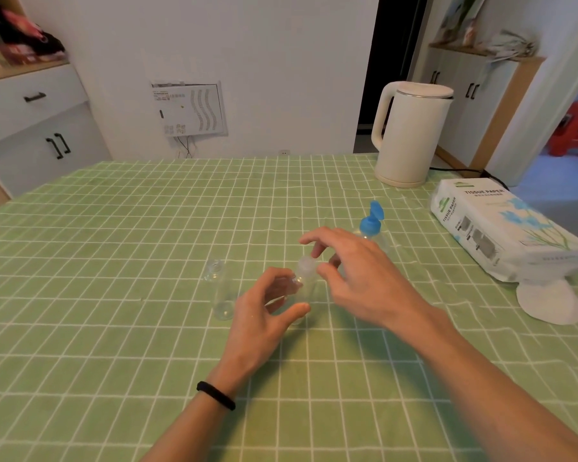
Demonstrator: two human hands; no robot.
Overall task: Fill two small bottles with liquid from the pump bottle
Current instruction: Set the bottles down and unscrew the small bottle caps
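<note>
While the left hand (pixel 267 305) curls around the body of a clear small bottle (pixel 302 288) standing upright mid-bench (pixel 80 328), the right hand (pixel 357 275) pinches its cap (pixel 306 264) from above. The grip likely steadies the bottle so the cap can be twisted. A second small bottle (pixel 219 291), uncapped, stands just left. The blue-lidded bottle (pixel 370 225), lid flipped open, waits just beyond the right hand. A green checked cloth (pixel 114 211) covers the bench; a kettle (pixel 411 135) and tissue pack (pixel 501 228) sit far right, before a white wall (pixel 281 61).
</note>
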